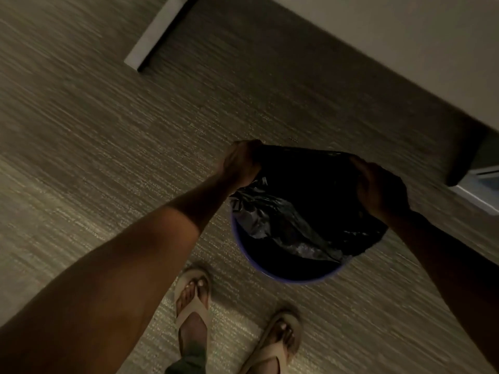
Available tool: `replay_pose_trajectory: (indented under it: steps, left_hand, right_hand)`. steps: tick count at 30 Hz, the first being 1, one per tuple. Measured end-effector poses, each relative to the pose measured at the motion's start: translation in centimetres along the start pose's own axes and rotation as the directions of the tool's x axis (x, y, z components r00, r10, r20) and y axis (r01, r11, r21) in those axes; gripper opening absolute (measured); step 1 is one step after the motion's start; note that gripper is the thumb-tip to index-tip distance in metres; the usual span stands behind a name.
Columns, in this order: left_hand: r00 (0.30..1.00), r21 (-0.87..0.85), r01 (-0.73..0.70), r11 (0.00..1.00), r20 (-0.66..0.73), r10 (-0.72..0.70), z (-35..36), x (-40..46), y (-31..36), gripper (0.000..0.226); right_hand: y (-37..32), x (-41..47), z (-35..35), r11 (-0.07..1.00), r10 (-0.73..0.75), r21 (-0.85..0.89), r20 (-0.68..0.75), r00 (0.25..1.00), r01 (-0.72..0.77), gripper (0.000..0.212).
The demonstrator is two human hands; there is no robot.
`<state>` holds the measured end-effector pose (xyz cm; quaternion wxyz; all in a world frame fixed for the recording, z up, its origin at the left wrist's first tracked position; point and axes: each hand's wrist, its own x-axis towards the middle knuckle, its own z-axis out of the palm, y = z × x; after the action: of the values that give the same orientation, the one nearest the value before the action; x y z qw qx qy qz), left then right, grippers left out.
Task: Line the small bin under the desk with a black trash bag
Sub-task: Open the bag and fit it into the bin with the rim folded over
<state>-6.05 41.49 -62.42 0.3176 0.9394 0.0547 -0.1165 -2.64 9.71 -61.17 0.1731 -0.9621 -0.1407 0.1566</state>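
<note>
Two bare hands stretched a black trash bag over a small bin on the carpet.

The left hand and right hand each pinched the bag's mouth, fingers closed on plastic at opposite sides. The near purple rim looked uncovered, so folding the edge over it probably came next. Sandalled feet stood close; the pale worktop overhung beyond.

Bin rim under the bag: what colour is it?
Purple-blue; the bin rim shows along the near edge below the black trash bag in the head view.
</note>
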Motion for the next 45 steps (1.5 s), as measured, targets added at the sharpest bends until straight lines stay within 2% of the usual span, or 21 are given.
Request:
replay_pose_trajectory:
  steps: [5, 8, 10, 13, 15, 16, 18, 20, 21, 23, 24, 25, 26, 27, 29, 32, 34, 37, 39, 42, 45]
  left_hand:
    - [0.984, -0.078, 0.178, 0.981, 0.045, -0.175, 0.5, 1.9, 0.0, 0.034]
    - [0.943, -0.137, 0.309, 0.941, 0.174, -0.284, 1.1, 2.7, -0.9, 0.034]
    - [0.906, -0.158, 0.383, 0.91, 0.259, -0.336, 1.5, 2.9, -1.8, 0.031]
    - [0.872, -0.245, 0.467, 0.849, 0.286, -0.397, 1.7, 2.3, -3.0, 0.029]
    - [0.842, -0.371, 0.534, 0.76, 0.318, -0.436, 1.8, 1.3, -3.3, 0.029]
    - [0.814, -0.438, 0.579, 0.688, 0.355, -0.459, 1.9, 0.7, -3.5, 0.033]
    - [0.773, -0.559, 0.632, 0.536, 0.411, -0.483, 2.0, -0.4, -3.9, 0.044]
    - [0.771, -0.661, 0.617, 0.427, 0.399, -0.497, 2.0, -1.5, -4.1, 0.054]
    - [0.77, -0.68, 0.599, 0.424, 0.344, -0.537, 1.8, -2.3, -4.1, 0.062]
    - [0.807, -0.56, 0.51, 0.653, 0.049, -0.589, 1.6, -4.3, -3.9, 0.068]
    - [0.85, -0.43, 0.397, 0.811, -0.162, -0.502, 1.4, -5.5, -3.5, 0.063]
    - [0.885, -0.278, 0.23, 0.933, -0.339, -0.319, 1.2, -6.8, -2.9, 0.056]
    - [0.901, -0.123, 0.042, 0.991, -0.424, -0.091, 0.9, -7.9, -2.1, 0.049]
    - [0.903, 0.005, -0.138, 0.99, -0.409, 0.129, 0.8, -9.0, -1.2, 0.044]
    - [0.91, 0.161, -0.346, 0.924, -0.183, 0.373, 1.6, -10.9, 0.1, 0.05]
    - [0.938, 0.351, -0.346, 0.87, 0.101, 0.332, 3.3, -12.6, 1.6, 0.073]
    - [0.963, 0.404, -0.271, 0.874, 0.128, 0.239, 3.5, -12.7, 2.3, 0.072]
    - [0.982, 0.352, -0.185, 0.918, 0.039, 0.183, 3.0, -12.5, 2.2, 0.057]
    - [0.981, 0.347, -0.192, 0.918, 0.04, 0.19, 2.7, -13.0, 1.4, 0.047]
    - [0.969, 0.349, -0.241, 0.906, 0.031, 0.246, 2.6, -14.9, 0.1, 0.027]
    - [0.95, 0.299, -0.304, 0.905, 0.02, 0.312, 3.3, -17.9, -1.4, 0.038]
  right_hand:
    - [1.5, 2.8, 0.9, 0.993, 0.088, -0.086, 0.1, 0.991, -0.079, 0.054]
    - [1.9, 4.3, 1.5, 0.982, 0.188, -0.07, 0.195, 0.963, -0.177, 0.048]
    - [1.9, 4.9, 1.5, 0.973, 0.231, -0.073, 0.258, 0.938, -0.219, 0.065]
    - [1.9, 4.5, 1.7, 0.948, 0.317, -0.062, 0.204, 0.926, -0.311, 0.087]
    - [1.7, 3.6, 2.0, 0.905, 0.372, 0.132, 0.216, 0.903, -0.405, 0.085]
    - [1.5, 3.0, 2.2, 0.835, 0.396, 0.312, 0.231, 0.888, -0.454, 0.071]
    - [0.4, 1.6, 2.0, 0.586, 0.453, 0.649, 0.234, 0.86, -0.485, 0.029]
    - [-0.4, 0.4, 2.1, 0.478, 0.492, 0.781, 0.141, 0.859, -0.402, 0.022]
    - [-0.5, -0.4, 2.2, 0.505, 0.516, 0.783, 0.063, 0.854, -0.363, 0.026]
    - [-0.5, -2.6, 2.1, 0.703, 0.544, 0.612, -0.136, 0.828, -0.362, 0.046]
    - [-0.7, -4.0, 1.8, 0.823, 0.447, 0.487, -0.237, 0.863, -0.293, 0.053]
    - [-1.0, -5.4, 1.4, 0.923, 0.256, 0.36, -0.316, 0.914, -0.133, 0.052]
    - [-1.2, -6.7, 1.3, 0.969, 0.017, 0.238, -0.343, 0.939, 0.069, 0.052]
    - [-1.8, -7.8, 1.3, 0.964, -0.174, 0.143, -0.296, 0.939, 0.224, 0.056]
    - [-2.8, -9.5, 1.8, 0.948, -0.317, 0.006, -0.071, 0.946, 0.318, 0.078]
    - [-3.5, -11.0, 3.1, 0.958, -0.202, -0.175, 0.145, 0.969, 0.226, 0.101]
    - [-3.3, -11.2, 3.6, 0.967, -0.156, -0.188, 0.109, 0.982, 0.174, 0.091]
    - [-2.6, -11.8, 3.7, 0.981, -0.166, -0.103, -0.01, 0.986, 0.164, 0.047]
    - [-1.8, -13.0, 3.4, 0.989, -0.142, -0.045, -0.046, 0.989, 0.14, 0.032]
    - [0.3, -15.6, 3.1, 0.994, -0.112, -0.006, -0.09, 0.99, 0.111, 0.036]
    - [1.8, -18.5, 3.8, 0.995, -0.087, -0.057, -0.082, 0.993, 0.083, 0.039]
